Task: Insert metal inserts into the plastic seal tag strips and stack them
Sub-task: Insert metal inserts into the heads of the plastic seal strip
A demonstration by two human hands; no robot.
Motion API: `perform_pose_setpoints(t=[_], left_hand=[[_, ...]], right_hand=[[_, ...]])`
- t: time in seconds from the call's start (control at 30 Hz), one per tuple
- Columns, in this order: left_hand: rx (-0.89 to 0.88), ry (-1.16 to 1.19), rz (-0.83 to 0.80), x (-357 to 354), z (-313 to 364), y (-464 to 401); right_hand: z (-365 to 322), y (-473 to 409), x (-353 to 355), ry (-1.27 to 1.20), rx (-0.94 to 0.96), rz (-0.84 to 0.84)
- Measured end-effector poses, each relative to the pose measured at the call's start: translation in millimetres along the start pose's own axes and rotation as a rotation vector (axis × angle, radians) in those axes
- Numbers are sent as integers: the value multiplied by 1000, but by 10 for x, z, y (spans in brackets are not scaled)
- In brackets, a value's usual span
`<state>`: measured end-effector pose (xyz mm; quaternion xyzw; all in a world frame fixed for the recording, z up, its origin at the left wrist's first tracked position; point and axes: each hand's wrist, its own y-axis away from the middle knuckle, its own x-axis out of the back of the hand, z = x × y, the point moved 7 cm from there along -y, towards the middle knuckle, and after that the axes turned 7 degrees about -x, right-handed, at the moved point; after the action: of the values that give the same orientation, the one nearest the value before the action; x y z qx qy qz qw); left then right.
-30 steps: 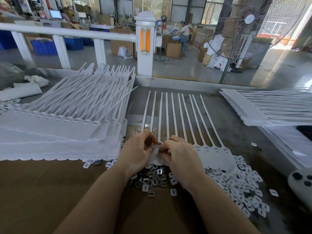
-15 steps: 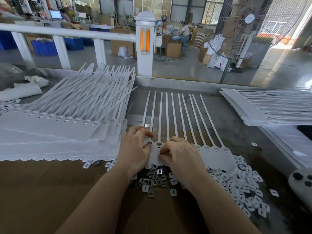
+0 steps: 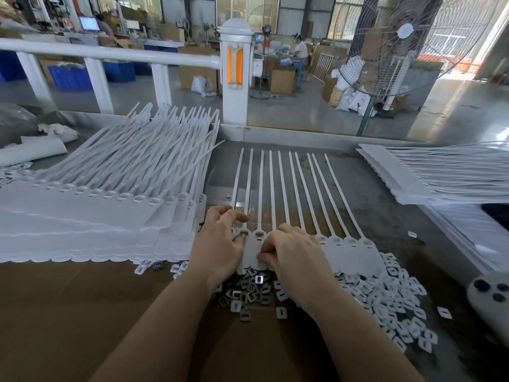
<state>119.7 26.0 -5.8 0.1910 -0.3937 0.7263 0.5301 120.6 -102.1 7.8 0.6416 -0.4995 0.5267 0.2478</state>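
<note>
- Two hands work on one strip of joined seal tags (image 3: 278, 205), which lies flat at the centre of the bench; all places below are given relative to this strip.
- Far left of the strip, a tall stack of strips (image 3: 91, 216) sits with its tails fanned away from the person. Whether those carry inserts cannot be told.
- Left hand (image 3: 220, 244): against the view half a second ago, it has moved a little toward the strip's left end. It rests on the two leftmost heads, fingers loosely bent and slightly apart, with the thumb tip pressing down at the slot of the second head.
- That slot shows a grey fill, so an insert appears to be seated there; the third slot also looks filled. The judgement: insertion is starting at the left end, and most heads to the right are not yet done.
- Right hand (image 3: 294, 257): almost unmoved since then. It lies over the middle heads, fingers curled together, with thumb and forefinger pinched at a tab's lower edge. Whether they hold an insert cannot be seen.
- Just below the strip, touching its tab ends, lies a loose heap of metal inserts (image 3: 248, 293); white plastic clips (image 3: 391, 299) spread from there to the lower right.
- Right of the strip and well apart from it, a second pile of strips (image 3: 429, 177) lies with tails pointing right.
- Far lower right, a white controller (image 3: 490, 301) rests at the bench edge.
- Beyond the strip stands a white post with orange reflectors (image 3: 235, 66).
- No brand, label or legible writing appears on any item; a distant screen is too small to read.
</note>
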Motion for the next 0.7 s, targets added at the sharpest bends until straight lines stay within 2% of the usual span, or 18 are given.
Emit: perform_pose_setpoints(t=[0.17, 0.37, 0.7], left_hand=[[-10, -8, 10, -6, -15, -7], [-18, -5, 6, -18, -21, -8], [-27, 18, -10, -18, 4, -1]], right_hand=[[-11, 15, -25, 12, 42, -10], [-21, 37, 64, -33, 86, 63], [-47, 81, 96, -43, 230, -24]])
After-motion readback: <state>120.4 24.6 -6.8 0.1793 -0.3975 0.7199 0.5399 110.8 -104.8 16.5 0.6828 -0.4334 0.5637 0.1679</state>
